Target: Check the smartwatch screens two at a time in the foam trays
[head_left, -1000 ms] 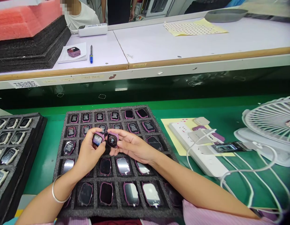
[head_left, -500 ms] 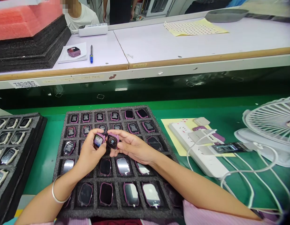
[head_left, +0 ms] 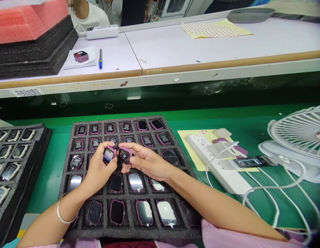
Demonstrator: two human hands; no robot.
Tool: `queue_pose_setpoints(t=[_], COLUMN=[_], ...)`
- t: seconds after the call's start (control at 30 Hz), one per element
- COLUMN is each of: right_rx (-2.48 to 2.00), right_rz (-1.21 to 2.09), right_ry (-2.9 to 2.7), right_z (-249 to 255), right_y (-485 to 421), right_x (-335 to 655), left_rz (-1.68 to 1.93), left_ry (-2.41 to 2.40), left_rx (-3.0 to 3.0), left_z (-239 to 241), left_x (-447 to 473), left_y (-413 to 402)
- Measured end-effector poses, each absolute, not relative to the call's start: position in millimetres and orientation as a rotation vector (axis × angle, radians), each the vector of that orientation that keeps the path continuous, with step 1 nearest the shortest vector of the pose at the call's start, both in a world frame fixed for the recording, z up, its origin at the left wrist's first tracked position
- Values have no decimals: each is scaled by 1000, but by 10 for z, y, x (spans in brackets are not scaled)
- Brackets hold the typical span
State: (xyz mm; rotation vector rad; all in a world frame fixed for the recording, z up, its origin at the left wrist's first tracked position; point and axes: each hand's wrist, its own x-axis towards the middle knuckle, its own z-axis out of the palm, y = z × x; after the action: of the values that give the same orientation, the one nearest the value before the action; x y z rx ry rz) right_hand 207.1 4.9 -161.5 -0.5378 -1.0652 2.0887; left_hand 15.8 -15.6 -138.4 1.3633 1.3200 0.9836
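Over a dark grey foam tray my two hands hold one smartwatch each, close together with the screens facing up. My left hand is closed on a purple smartwatch body whose screen is lit with a watch face. Between the fingers of my right hand is another purple smartwatch, its dark screen showing a small blue-white figure. Neither has a strap. Rows of similar purple watch bodies lie in the tray's compartments, some with lines of text on screen, others dark or reflecting light. My forearms hide several compartments.
A second foam tray with pale watch bodies lies left. On the right are a white power strip with cables, a small plug-in meter and a white fan. Across the back runs a shelf; a person sits beyond it.
Both hands keep their hold on the two watches, almost unmoved. The view has shifted very slightly. Behind the shelf, a standing person's arm has moved.
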Motion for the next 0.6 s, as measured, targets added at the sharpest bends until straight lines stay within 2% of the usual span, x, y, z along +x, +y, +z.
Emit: queue_pose_setpoints(t=[0.6], right_rx=[-496], right_rz=[2099], right_ry=[-1079], right_z=[-1641], right_y=[41], right_x=[2075], left_rz=[970], left_ry=[1317], left_rx=[1361], left_z=[-1393], left_x=[153], left_y=[-162])
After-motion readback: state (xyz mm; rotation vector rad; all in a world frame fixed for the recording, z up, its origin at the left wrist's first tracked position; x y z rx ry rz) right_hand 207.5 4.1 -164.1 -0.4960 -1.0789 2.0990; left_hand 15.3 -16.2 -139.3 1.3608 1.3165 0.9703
